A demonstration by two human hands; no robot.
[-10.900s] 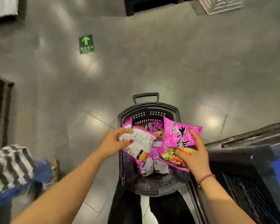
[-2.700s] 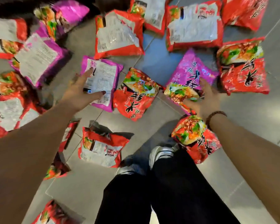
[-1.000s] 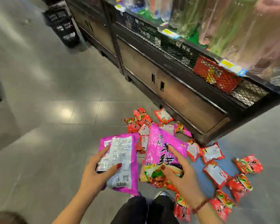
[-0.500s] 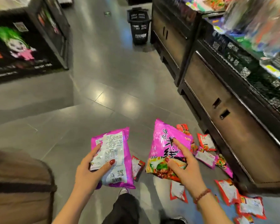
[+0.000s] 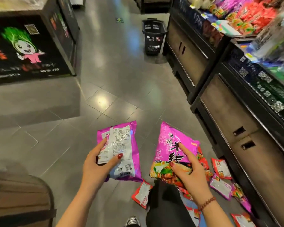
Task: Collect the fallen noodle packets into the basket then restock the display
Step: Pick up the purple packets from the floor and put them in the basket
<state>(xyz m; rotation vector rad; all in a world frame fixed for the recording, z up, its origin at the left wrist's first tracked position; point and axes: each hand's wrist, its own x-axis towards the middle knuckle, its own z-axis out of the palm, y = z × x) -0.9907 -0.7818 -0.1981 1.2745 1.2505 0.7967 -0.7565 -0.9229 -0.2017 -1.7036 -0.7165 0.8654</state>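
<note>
Now, purple packets (image 5: 121, 145) in hands (image 5: 95, 167) (basket (image 5: 153, 40) well apart).

— Which packets are held?
— Two magenta ones. The left packet (image 5: 120, 151) is gripped in the left hand (image 5: 97, 166), white printed back up. The right packet (image 5: 172, 153) is gripped in the right hand (image 5: 190, 176), front up, with black characters above a food picture.
— And the rest?
— Red packets (image 5: 220, 168) are scattered on the floor (image 5: 121, 82). The basket (image 5: 154, 38), dark and slatted, is stood upright, well apart from them. The display (image 5: 252, 15) is piled with packets, blurred.
</note>
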